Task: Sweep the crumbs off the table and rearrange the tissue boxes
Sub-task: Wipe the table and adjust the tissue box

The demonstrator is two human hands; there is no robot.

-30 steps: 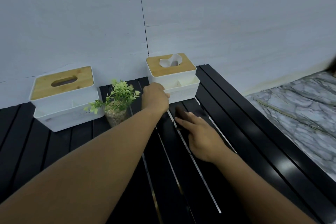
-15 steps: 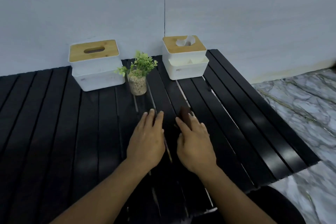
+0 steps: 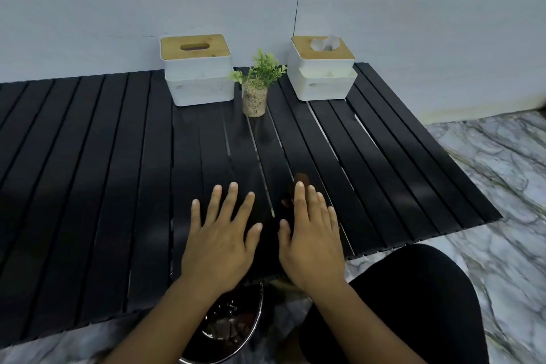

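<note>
Two white tissue boxes with bamboo lids stand at the back of the black slatted table (image 3: 88,156). The left box (image 3: 198,69) shows an empty slot; the right box (image 3: 323,68) has a tissue sticking up. My left hand (image 3: 220,236) lies flat on the slats near the front edge, fingers spread, holding nothing. My right hand (image 3: 313,239) lies flat beside it, its fingers resting on a small brown scrap (image 3: 300,183) that pokes out beyond the fingertips.
A small green plant in a speckled pot (image 3: 255,89) stands between the boxes. A metal bowl (image 3: 233,328) with dark scraps sits below the table's front edge, under my left wrist. Marble floor (image 3: 487,171) to the right; my dark-clothed knee (image 3: 413,304) at lower right.
My left hand left the right tissue box and came back to the front edge. Both hands have slid toward me, the right one dragging the brown scrap along. The view pulled back.
</note>
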